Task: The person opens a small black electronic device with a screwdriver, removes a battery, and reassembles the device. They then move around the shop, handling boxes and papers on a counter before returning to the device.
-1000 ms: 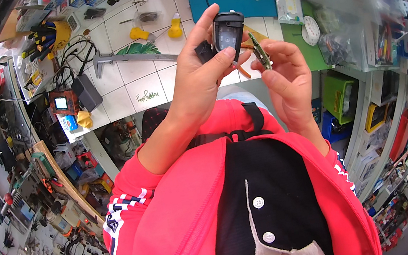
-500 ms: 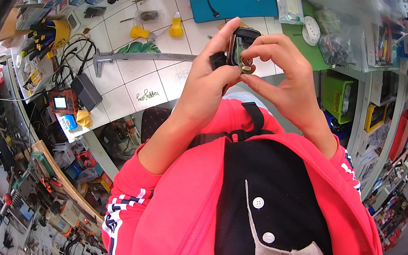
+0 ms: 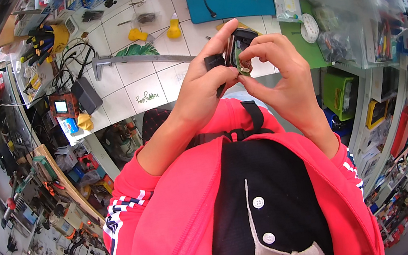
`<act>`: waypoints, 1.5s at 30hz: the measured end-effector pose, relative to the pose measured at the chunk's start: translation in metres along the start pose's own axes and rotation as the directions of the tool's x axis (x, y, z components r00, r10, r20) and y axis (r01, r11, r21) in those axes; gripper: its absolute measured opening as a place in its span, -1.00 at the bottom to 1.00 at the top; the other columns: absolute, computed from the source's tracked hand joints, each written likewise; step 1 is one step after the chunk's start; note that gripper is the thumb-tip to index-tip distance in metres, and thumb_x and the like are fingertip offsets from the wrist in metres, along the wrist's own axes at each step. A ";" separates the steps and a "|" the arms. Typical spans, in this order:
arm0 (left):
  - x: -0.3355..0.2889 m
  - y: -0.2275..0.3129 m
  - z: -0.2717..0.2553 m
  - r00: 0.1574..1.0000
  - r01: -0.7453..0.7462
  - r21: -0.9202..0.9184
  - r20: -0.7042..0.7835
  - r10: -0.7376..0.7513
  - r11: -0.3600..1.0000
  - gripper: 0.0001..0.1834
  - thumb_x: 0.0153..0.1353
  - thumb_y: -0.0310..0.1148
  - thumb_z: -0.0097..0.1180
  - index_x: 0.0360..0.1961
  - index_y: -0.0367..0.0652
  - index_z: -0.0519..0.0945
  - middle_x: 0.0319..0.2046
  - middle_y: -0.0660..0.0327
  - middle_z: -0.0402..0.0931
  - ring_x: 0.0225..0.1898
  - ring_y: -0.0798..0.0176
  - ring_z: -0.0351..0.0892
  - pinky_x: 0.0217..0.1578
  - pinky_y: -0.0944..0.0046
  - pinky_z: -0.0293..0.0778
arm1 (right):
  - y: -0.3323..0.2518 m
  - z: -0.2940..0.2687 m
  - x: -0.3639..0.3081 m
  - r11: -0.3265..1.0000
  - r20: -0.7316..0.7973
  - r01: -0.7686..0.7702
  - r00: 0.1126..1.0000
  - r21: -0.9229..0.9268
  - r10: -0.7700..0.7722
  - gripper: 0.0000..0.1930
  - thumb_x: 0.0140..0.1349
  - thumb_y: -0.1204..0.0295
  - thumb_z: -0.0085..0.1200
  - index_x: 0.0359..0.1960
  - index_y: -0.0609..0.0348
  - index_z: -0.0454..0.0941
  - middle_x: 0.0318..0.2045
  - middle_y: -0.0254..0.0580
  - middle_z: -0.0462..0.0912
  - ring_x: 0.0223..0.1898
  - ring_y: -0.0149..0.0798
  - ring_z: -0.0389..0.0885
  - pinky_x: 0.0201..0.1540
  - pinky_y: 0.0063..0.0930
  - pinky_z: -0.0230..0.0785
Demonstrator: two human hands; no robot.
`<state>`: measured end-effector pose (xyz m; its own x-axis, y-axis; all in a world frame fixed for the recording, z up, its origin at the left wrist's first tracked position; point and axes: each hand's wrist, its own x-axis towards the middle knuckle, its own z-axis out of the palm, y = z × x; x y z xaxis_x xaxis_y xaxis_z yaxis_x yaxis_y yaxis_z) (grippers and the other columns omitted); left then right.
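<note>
In front of my chest, over the table's near edge, my left hand (image 3: 203, 85) grips a small opened black-cased device (image 3: 243, 35) from its left side. Its index finger lies stretched along the casing and its thumb presses low on it. Inside the casing, a green circuit board and a coppery part show, with a small pale piece at the lower end. My right hand (image 3: 283, 74) pinches at this lower end, thumb below and index finger curled against the inside. Its fingers partly hide what lies between them.
Left of my hands, a metal caliper (image 3: 141, 59) lies on the white tiled tabletop (image 3: 141, 79). Beyond are two yellow-handled screwdrivers (image 3: 173, 27) and a blue mat (image 3: 228, 5). Cables, a black adapter (image 3: 86, 92) and a small-screened device (image 3: 63, 104) stand left; plastic bags (image 3: 339, 7) pile right.
My view has shifted slightly, and my hands sit a little further left in it. Both hands keep nearly the same hold on the opened device.
</note>
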<state>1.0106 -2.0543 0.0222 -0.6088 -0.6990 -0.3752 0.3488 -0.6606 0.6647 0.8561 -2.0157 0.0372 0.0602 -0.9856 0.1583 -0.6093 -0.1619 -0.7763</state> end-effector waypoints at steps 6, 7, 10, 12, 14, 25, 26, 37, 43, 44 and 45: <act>-0.003 0.004 0.005 0.999 0.036 -0.031 -0.035 -0.037 0.999 -0.32 0.05 -0.61 -0.19 0.28 -0.20 0.07 -0.15 0.21 0.35 -0.31 0.43 0.33 -0.30 0.46 0.30 | -0.003 0.000 0.001 0.994 -0.005 0.031 0.999 -0.104 -0.032 -0.70 -0.23 0.59 0.22 -0.35 0.13 0.51 -0.34 -0.25 0.48 -0.36 -0.30 0.42 -0.31 -0.49 0.32; -0.003 0.005 0.005 0.998 0.040 -0.029 -0.040 -0.041 0.999 -0.32 0.05 -0.61 -0.20 0.28 -0.20 0.07 -0.15 0.21 0.34 -0.30 0.43 0.33 -0.30 0.45 0.30 | -0.004 0.000 0.000 0.993 -0.004 0.027 1.000 -0.116 -0.027 -0.70 -0.23 0.59 0.22 -0.35 0.13 0.51 -0.34 -0.25 0.48 -0.36 -0.30 0.43 -0.31 -0.48 0.32; -0.001 0.006 0.004 0.998 0.047 0.036 -0.045 -0.046 0.998 -0.32 0.06 -0.62 -0.20 0.29 -0.19 0.07 -0.13 0.22 0.33 -0.28 0.42 0.34 -0.28 0.44 0.32 | -0.003 0.000 0.000 0.998 0.012 -0.020 1.000 -0.053 0.021 -0.69 -0.23 0.59 0.22 -0.35 0.13 0.52 -0.34 -0.24 0.48 -0.36 -0.30 0.44 -0.31 -0.48 0.32; 0.001 0.005 0.004 0.999 0.028 0.010 -0.022 -0.028 1.000 -0.32 0.06 -0.62 -0.19 0.29 -0.19 0.07 -0.14 0.23 0.33 -0.30 0.44 0.32 -0.29 0.45 0.31 | -0.002 0.000 0.000 0.998 -0.003 -0.033 0.999 -0.053 0.033 -0.69 -0.22 0.59 0.22 -0.34 0.13 0.52 -0.34 -0.24 0.48 -0.37 -0.30 0.44 -0.31 -0.48 0.32; 0.002 0.003 0.003 0.999 0.032 0.006 -0.027 -0.032 0.999 -0.32 0.07 -0.61 -0.17 0.29 -0.19 0.07 -0.14 0.24 0.33 -0.32 0.45 0.30 -0.30 0.45 0.31 | 0.001 0.001 0.002 0.999 -0.016 -0.025 1.000 -0.047 0.024 -0.69 -0.22 0.59 0.23 -0.34 0.14 0.53 -0.34 -0.23 0.48 -0.38 -0.30 0.44 -0.31 -0.48 0.32; 0.006 0.003 -0.002 0.996 0.092 -0.101 0.026 -0.090 0.991 -0.33 0.08 -0.62 -0.14 0.28 -0.18 0.08 0.02 0.08 0.30 -0.01 0.27 0.40 -0.08 0.33 0.42 | 0.010 -0.009 0.008 0.984 -0.030 -0.125 0.991 0.127 0.130 -0.64 -0.23 0.53 0.30 -0.29 0.17 0.53 -0.36 -0.31 0.44 -0.37 -0.39 0.34 -0.27 -0.54 0.25; 0.006 0.003 -0.002 0.997 0.067 -0.125 0.045 -0.062 0.990 -0.33 0.08 -0.63 -0.14 0.28 -0.18 0.07 0.02 0.06 0.30 0.01 0.23 0.39 -0.06 0.30 0.43 | 0.010 -0.010 0.007 0.983 -0.039 -0.126 0.990 0.133 0.133 -0.64 -0.22 0.53 0.30 -0.29 0.18 0.53 -0.36 -0.31 0.44 -0.37 -0.39 0.34 -0.27 -0.54 0.24; 0.002 0.005 0.002 0.999 -0.035 -0.003 -0.034 0.034 0.999 -0.39 0.09 -0.65 -0.10 0.24 -0.17 0.19 -0.06 0.21 0.35 -0.16 0.44 0.40 -0.20 0.42 0.45 | 0.005 -0.002 -0.001 0.978 -0.145 -0.073 0.984 0.197 0.103 -0.75 -0.14 0.54 0.25 -0.34 0.19 0.55 -0.42 -0.26 0.50 -0.43 -0.38 0.40 -0.38 -0.57 0.30; -0.002 0.003 0.003 0.997 -0.079 0.120 -0.017 0.081 0.990 -0.39 0.11 -0.64 -0.09 0.24 -0.19 0.18 -0.11 0.24 0.38 -0.17 0.45 0.40 -0.19 0.43 0.43 | -0.001 0.003 -0.003 0.968 -0.136 -0.095 0.982 0.233 0.130 -0.77 -0.12 0.57 0.23 -0.35 0.18 0.57 -0.46 -0.27 0.46 -0.47 -0.41 0.39 -0.43 -0.57 0.28; -0.002 0.003 0.003 0.997 -0.076 0.123 -0.007 0.077 0.990 -0.39 0.11 -0.63 -0.08 0.24 -0.19 0.17 -0.11 0.23 0.38 -0.17 0.46 0.40 -0.19 0.43 0.43 | -0.002 0.003 -0.003 0.968 -0.126 -0.104 0.983 0.227 0.135 -0.78 -0.11 0.58 0.22 -0.35 0.19 0.56 -0.46 -0.28 0.45 -0.46 -0.41 0.38 -0.41 -0.57 0.26; -0.003 0.003 0.003 0.997 -0.079 0.121 -0.006 0.080 0.990 -0.38 0.11 -0.62 -0.08 0.25 -0.18 0.16 -0.11 0.23 0.38 -0.17 0.46 0.40 -0.19 0.43 0.43 | -0.003 0.002 -0.004 0.969 -0.116 -0.111 0.983 0.221 0.140 -0.78 -0.11 0.58 0.22 -0.35 0.21 0.55 -0.47 -0.28 0.45 -0.45 -0.42 0.36 -0.40 -0.58 0.24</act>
<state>1.0112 -2.0534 0.0268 -0.5747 -0.7512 -0.3245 0.3070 -0.5655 0.7655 0.8595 -2.0117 0.0378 -0.1178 -0.9860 0.1181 -0.4224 -0.0579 -0.9046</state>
